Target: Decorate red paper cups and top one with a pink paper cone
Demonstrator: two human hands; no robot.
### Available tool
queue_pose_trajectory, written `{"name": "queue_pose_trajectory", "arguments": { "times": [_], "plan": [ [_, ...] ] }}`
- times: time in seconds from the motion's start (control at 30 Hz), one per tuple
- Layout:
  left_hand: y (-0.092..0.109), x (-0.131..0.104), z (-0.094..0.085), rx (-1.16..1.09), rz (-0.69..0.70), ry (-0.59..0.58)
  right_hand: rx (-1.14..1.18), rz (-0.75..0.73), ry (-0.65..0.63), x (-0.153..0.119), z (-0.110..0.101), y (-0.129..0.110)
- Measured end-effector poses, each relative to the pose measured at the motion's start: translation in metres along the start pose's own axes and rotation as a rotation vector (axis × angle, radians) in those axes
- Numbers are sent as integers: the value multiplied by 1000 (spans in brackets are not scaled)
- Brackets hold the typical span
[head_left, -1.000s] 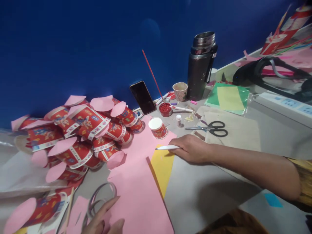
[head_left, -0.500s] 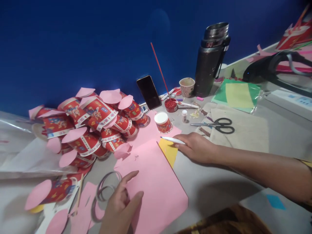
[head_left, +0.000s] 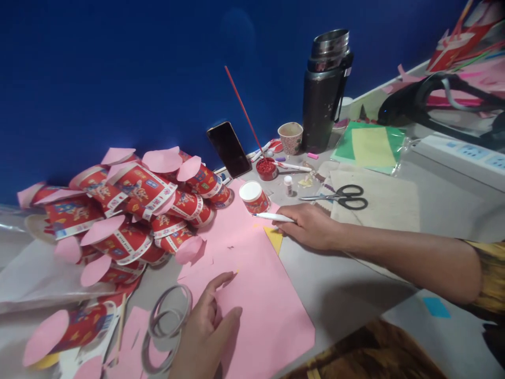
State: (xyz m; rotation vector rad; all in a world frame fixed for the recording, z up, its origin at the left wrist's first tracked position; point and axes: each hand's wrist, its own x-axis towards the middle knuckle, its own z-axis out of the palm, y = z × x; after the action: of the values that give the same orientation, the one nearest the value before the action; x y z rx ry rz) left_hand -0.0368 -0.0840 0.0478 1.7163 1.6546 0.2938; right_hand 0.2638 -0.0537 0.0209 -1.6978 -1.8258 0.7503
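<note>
A large pink sheet (head_left: 268, 310) lies on the table, partly over a yellow piece (head_left: 275, 239). My left hand (head_left: 211, 321) rests on the sheet's left side, thumb and index finger apart, holding nothing. In my right hand (head_left: 305, 226) is a white pen (head_left: 274, 216), its tip pointing left above the sheet's upper edge. Just beyond the pen stands a small red cup (head_left: 255, 199) with its white face up. Rolls of grey tape (head_left: 168, 316) lie left of my left hand.
Red cups with pink discs (head_left: 134, 237) are heaped at the left. Scissors (head_left: 349, 197) lie beyond my right hand. Farther back are a phone (head_left: 230, 150), a red pot (head_left: 267, 168), a paper cup (head_left: 291, 139), a black flask (head_left: 323, 100) and a power strip (head_left: 465, 158).
The pink sheet has shifted up and right, covering more of the yellow piece. My left hand has moved slightly right with it. The whole view has shifted a little.
</note>
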Motion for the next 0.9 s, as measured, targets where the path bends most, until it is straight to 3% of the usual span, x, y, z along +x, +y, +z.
{"name": "queue_pose_trajectory", "arguments": {
  "times": [0.43,0.57,0.7,0.9],
  "plan": [
    [-14,13,15,216,28,-24,-71,39,-41,1,-3,-3],
    [-17,10,20,216,79,103,-43,21,-37,1,-2,0],
    [-20,10,20,264,140,131,54,-4,-23,1,0,4],
    [-16,-3,25,460,568,512,266,-12,78,0,0,8]
  ]
}}
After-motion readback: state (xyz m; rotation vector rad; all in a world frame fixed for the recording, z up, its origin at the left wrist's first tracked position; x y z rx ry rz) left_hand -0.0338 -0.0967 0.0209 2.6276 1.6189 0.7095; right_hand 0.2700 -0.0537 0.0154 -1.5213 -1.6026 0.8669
